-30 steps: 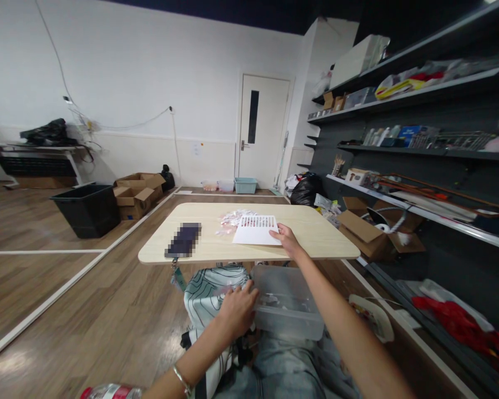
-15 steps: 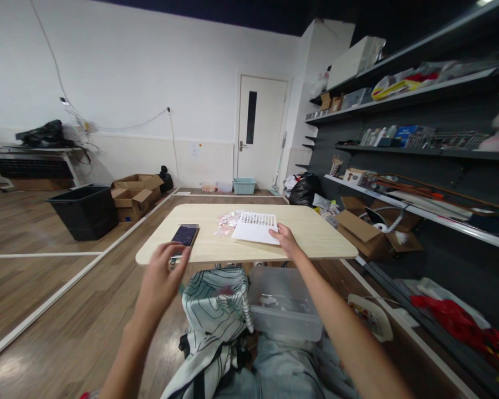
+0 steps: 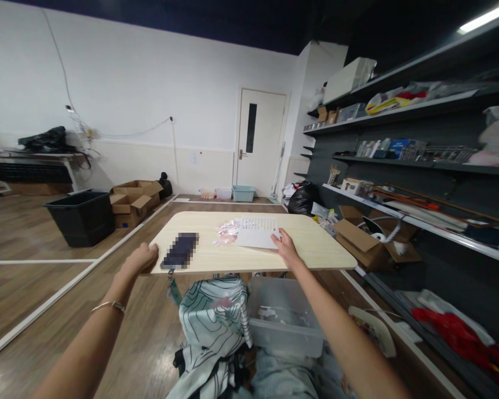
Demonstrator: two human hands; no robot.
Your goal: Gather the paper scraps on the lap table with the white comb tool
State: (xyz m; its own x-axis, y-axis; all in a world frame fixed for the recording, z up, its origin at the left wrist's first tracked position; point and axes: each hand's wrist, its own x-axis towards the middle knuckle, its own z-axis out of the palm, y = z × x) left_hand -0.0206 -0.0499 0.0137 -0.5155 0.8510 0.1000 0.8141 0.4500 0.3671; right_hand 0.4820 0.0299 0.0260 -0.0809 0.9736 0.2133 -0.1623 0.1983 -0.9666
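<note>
My right hand (image 3: 286, 247) grips the right edge of a white slotted panel (image 3: 255, 238), its thumb on top. The panel tilts over the table, with its row of slots along the far side. Left of it lies a loose heap of small pinkish-white pieces (image 3: 227, 231), too small to make out. My left hand (image 3: 143, 258), with a bracelet on the wrist, has its fingers curled round the left edge of the pale wooden table (image 3: 311, 244). Between the hands, a dark phone (image 3: 180, 250), blurred by pixels, rests near the front edge with a strap hanging down.
Below the table's front edge are a patterned bag (image 3: 212, 310) and a clear plastic bin (image 3: 285, 316) with small pieces inside. An open cardboard box (image 3: 360, 238) and loaded shelves (image 3: 424, 160) stand at the right. A black bin (image 3: 81, 219) stands on the left floor.
My left hand has moved left and away from the phone to the table's left edge. The phone sits nearer the front left. My right hand keeps hold of the white panel.
</note>
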